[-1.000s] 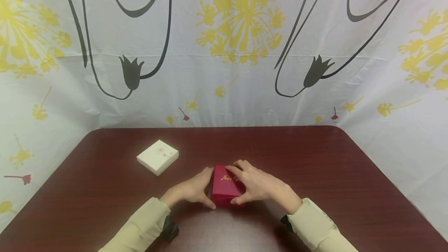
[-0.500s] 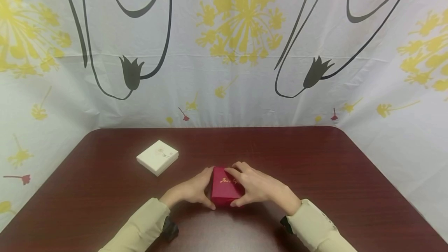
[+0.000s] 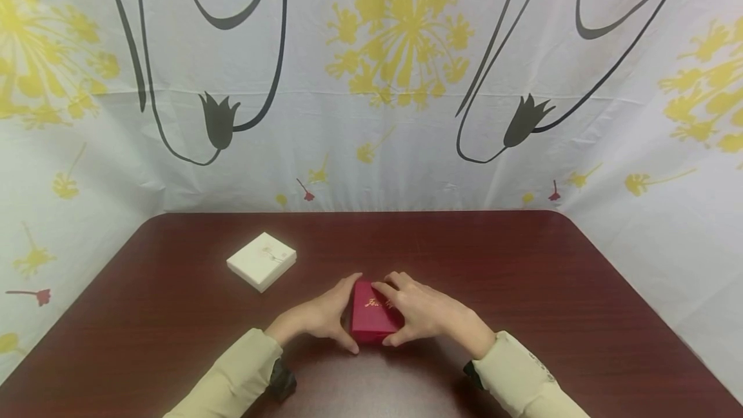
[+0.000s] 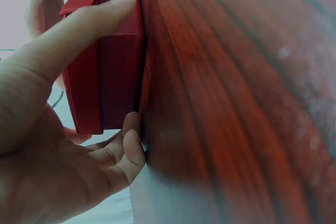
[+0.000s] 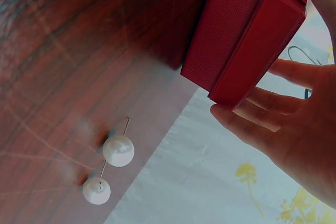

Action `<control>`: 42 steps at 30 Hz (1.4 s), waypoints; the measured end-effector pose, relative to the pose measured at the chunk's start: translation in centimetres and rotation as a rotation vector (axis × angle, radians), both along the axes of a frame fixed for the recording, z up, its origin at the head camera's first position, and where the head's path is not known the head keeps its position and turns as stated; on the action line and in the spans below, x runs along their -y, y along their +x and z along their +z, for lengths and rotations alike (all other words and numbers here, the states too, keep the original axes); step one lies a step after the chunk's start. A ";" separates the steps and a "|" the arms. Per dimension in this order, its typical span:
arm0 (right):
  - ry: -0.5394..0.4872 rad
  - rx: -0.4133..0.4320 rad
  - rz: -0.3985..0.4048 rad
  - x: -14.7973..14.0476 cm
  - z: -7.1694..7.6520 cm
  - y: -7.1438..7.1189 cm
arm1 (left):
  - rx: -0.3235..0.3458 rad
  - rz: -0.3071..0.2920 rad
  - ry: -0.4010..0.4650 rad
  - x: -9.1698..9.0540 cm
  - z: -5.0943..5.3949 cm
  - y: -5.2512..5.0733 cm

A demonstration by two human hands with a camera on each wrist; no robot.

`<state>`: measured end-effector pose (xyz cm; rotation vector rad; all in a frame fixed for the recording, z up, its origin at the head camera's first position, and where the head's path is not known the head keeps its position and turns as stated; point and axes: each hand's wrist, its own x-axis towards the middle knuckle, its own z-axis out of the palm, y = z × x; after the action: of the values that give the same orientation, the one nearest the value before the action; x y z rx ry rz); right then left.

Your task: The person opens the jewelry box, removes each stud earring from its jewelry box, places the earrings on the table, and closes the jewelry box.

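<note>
Red box (image 3: 373,322) is set on the table (image 3: 522,263), btwn both hands. Its base (image 4: 121,85) is held by the L hand (image 3: 325,313) — thumb across the front, fingers at the far end — while its lid (image 5: 257,45) is gripped by the R hand (image 3: 425,308), thumb in front, fingers at the far side. Prob. light & stiff, w/ a textured cover that shouldn't slip much; corners might be dented if squeezed. Best held low on the base's sides, w/ lid edges pinched gently.
</note>
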<state>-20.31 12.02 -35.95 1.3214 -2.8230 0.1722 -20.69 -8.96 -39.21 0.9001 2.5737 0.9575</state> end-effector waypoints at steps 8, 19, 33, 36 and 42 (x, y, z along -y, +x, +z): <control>0.011 0.022 -0.008 0.1 -0.1 0.0 | 0.009 -0.009 0.003 0.1 0.1 0.0; 0.034 0.046 -0.028 0.3 -0.1 0.0 | -0.045 -0.041 0.002 0.2 0.0 -0.3; 0.029 0.053 -0.018 0.3 -0.4 -0.2 | -0.058 -0.015 -0.064 -0.2 -0.1 -0.4; 0.032 0.058 -0.021 0.3 -0.4 -0.2 | -0.061 -0.014 -0.075 -0.2 -0.1 -0.4; 0.027 0.074 -0.028 0.2 -0.5 -0.2 | -0.056 -0.005 -0.100 -0.4 0.0 -0.3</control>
<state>-20.52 11.85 -36.45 1.3061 -2.9133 0.1866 -21.00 -8.61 -39.21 0.9178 2.6387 0.8048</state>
